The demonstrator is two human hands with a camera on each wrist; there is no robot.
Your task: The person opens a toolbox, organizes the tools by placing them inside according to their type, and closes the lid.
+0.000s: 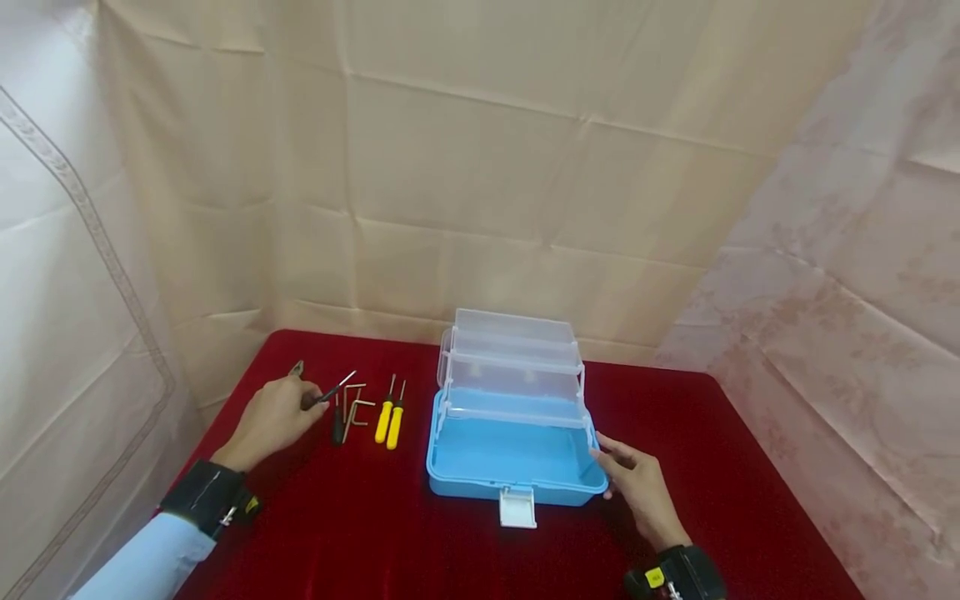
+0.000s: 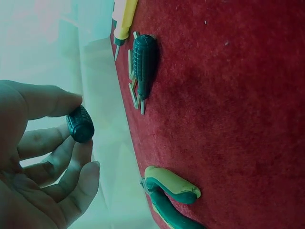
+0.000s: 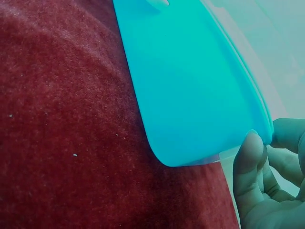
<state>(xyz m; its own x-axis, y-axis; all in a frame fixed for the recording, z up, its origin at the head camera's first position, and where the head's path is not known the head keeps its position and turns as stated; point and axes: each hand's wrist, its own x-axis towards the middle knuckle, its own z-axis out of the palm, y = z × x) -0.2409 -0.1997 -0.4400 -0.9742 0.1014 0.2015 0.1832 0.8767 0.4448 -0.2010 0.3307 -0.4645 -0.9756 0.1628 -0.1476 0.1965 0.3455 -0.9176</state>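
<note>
My left hand (image 1: 277, 417) pinches a small screwdriver (image 1: 330, 392) by its dark handle, its shaft pointing up and to the right above the table. In the left wrist view the ridged screwdriver handle (image 2: 80, 125) sits between thumb and fingertips, raised off the cloth. Over at the box, my right hand (image 1: 637, 487) pinches the right side of the rim of a light-blue toolbox (image 1: 480, 483). The right wrist view has thumb and fingers at the upper corner of the blue wall (image 3: 200, 95). Clear trays (image 1: 517, 367) stand raised at the toolbox's back, and its white latch (image 1: 517, 508) hangs down in front.
Close to my left hand lie pliers (image 2: 174, 183), a black-handled screwdriver (image 1: 338, 429) and several hex keys (image 1: 360, 404). Two yellow screwdrivers (image 1: 394, 427) lie between these and the box. Red cloth (image 1: 360, 525) covers the table; a beige curtain (image 1: 450, 167) hangs behind it.
</note>
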